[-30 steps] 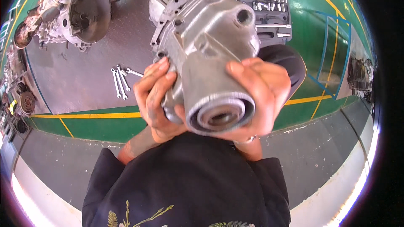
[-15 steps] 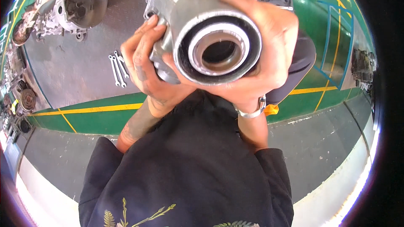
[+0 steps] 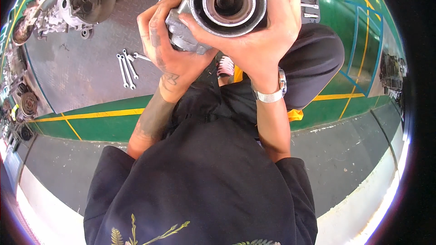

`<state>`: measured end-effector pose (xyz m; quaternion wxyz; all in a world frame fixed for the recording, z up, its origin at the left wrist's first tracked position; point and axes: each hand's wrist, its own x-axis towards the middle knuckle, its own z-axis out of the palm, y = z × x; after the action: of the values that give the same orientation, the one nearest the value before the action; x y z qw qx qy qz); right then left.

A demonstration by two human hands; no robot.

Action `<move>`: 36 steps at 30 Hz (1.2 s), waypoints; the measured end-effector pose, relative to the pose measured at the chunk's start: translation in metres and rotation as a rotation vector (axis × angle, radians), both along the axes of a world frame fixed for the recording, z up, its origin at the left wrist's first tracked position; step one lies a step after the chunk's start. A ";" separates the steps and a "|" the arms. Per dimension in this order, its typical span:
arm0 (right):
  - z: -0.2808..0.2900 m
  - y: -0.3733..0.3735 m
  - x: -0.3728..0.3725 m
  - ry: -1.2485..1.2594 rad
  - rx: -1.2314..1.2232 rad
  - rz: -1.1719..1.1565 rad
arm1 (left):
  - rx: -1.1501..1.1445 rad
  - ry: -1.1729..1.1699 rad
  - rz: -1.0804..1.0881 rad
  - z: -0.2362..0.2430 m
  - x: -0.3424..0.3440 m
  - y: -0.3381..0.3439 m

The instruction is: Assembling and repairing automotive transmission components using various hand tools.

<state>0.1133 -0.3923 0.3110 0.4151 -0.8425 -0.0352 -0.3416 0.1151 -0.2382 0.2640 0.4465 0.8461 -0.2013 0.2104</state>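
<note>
Between both my hands is a cast metal housing (image 3: pixel 185 35), its round open end facing up toward me. A pale ring lines the bore, and a smaller round part shows deep inside. My left hand (image 3: pixel 170 54) is closed on the ribbed left side of the casting, fingertips near a bolt hole. Around the right side of the round end wraps my right hand (image 3: pixel 268 41), its thumb stretched along the near side of the rim. The far part of the housing runs out of the picture at the top.
Several combination wrenches (image 3: pixel 125 70) lie on the grey mat (image 3: pixel 81 77) to the left. Beyond them stands a large bell-shaped gearbox casing (image 3: pixel 68 7), a small round part (image 3: pixel 86 33) beside it. A socket tray (image 3: pixel 310 0) is at the upper right. My bent knee (image 3: pixel 313 59) sticks out on the right.
The housing has moved farther away from me and tilted, so more of its bore's inside shows. Both hands have moved with it, still gripping. My shoe has come into view below.
</note>
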 end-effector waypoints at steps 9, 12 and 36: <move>-0.022 0.005 0.006 0.024 0.048 -0.073 | 0.024 0.015 0.005 -0.008 0.006 -0.003; -0.019 0.001 0.005 0.077 0.029 -0.033 | 0.014 0.056 0.025 -0.006 0.003 -0.003; 0.099 -0.050 -0.046 0.060 0.037 0.225 | -0.585 0.180 -0.227 0.055 -0.037 0.017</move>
<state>0.0673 -0.4427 0.4101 0.4674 -0.8352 -0.1108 -0.2678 0.0780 -0.2214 0.3193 0.7073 0.6692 -0.1852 0.1325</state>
